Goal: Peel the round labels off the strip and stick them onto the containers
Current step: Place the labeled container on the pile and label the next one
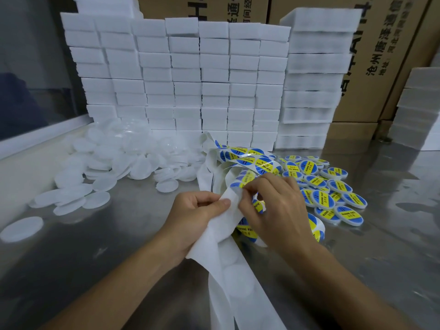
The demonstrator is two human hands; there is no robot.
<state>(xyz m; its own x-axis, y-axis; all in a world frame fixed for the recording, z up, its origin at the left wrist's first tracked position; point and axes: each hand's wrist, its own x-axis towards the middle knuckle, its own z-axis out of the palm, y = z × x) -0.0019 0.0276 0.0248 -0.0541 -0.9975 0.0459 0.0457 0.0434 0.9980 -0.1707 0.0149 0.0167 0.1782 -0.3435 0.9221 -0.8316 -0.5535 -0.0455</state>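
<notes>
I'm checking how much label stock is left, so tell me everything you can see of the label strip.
The label strip is a long white backing ribbon, paper-like, carrying round blue-and-yellow labels in a row. It loops loosely over the metal table in front of the stacked white blocks. The emptied part, showing faint round outlines, hangs toward the camera. The left hand grips the bare backing; the right hand pinches at a label's edge.

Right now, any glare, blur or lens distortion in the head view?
Head view: wide-angle bowing tilts the foam stacks and cartons at the edges; soft sheen on the steel table; a glare streak on the label strip; hands sharp, left window area dim.
</notes>
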